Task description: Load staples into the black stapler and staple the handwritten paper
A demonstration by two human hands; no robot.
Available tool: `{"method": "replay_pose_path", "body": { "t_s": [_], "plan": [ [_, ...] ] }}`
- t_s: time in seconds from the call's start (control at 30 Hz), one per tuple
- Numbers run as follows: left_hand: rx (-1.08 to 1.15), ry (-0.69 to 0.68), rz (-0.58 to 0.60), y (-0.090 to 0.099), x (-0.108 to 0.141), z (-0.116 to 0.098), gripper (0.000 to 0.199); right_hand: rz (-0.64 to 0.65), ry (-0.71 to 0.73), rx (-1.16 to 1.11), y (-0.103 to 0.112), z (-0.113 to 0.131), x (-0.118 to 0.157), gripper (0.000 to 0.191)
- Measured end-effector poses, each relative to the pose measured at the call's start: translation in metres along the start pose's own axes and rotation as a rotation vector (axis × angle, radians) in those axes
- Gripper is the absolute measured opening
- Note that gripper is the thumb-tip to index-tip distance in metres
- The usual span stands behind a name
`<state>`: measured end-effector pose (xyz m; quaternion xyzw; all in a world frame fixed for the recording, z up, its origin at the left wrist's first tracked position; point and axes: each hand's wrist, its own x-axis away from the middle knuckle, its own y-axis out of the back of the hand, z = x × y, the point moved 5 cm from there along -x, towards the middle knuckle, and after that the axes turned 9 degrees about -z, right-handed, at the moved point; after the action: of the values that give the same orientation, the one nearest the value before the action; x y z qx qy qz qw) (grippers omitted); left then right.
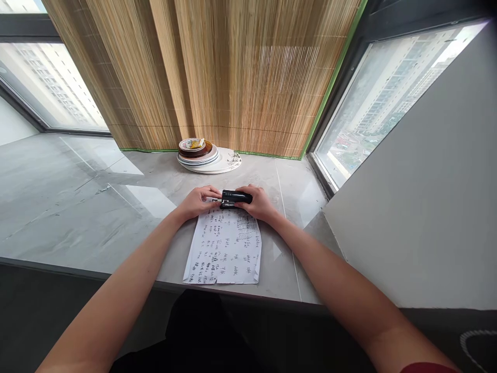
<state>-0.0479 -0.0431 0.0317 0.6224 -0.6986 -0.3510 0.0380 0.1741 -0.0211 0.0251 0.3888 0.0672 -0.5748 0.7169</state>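
Head view: two bare hands meet around a black stapler (236, 199) above the far end of a white paper (225, 246) covered in handwriting, on a grey marble-look ledge (147, 173). The right hand (257, 202) is wrapped around the stapler's right end, fingers over the top and thumb along the underside. The left hand (199, 202) has its fingers and thumb around a slim silvery part at the stapler's left end; whether they pinch it firmly or merely touch it, I cannot tell. The paper's near edge, which has a small torn notch, lies just beside the ledge's near edge. On the far side, near a bamboo blind (233, 77), sits a stack of plates (198, 158) topped by a small yellow item (197, 144). Likely risks from here: a hard squeeze by the right hand could nip the left fingertips, so close to the metal; a tug toward the near side could drag the paper over the edge or lengthen the tear; and a loosened right grip could drop the stapler onto the writing.
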Motion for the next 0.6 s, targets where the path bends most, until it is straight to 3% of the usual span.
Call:
{"method": "replay_pose_path", "body": {
  "t_s": [0.6],
  "plan": [
    [0.018,0.037,0.029,-0.0016,-0.0003,-0.0046,0.039,-0.001,-0.010,0.012,0.0009,0.0013,-0.0005,0.035]
  ]
}}
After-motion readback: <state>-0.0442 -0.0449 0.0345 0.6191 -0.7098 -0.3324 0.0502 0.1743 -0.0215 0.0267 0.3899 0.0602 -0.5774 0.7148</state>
